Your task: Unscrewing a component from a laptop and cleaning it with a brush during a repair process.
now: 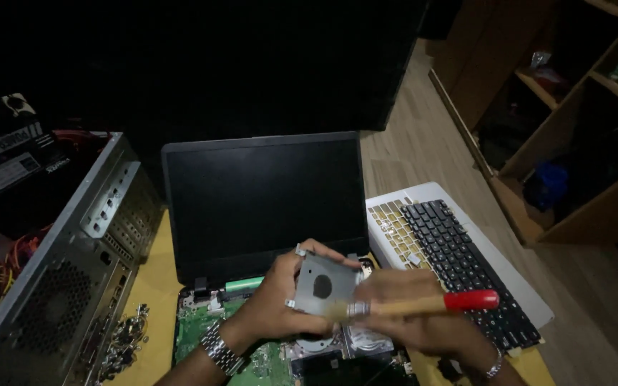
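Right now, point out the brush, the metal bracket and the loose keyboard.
brush [423, 305], head view, on the wooden handle just before the red end.
metal bracket [323, 286], head view, on its flat grey face by the round hole.
loose keyboard [459, 257], head view, on the black keys.

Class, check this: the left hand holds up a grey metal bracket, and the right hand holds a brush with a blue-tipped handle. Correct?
Not quite. In the head view the brush in the right hand has a red-tipped handle, not blue. The left hand does hold up the grey metal bracket.
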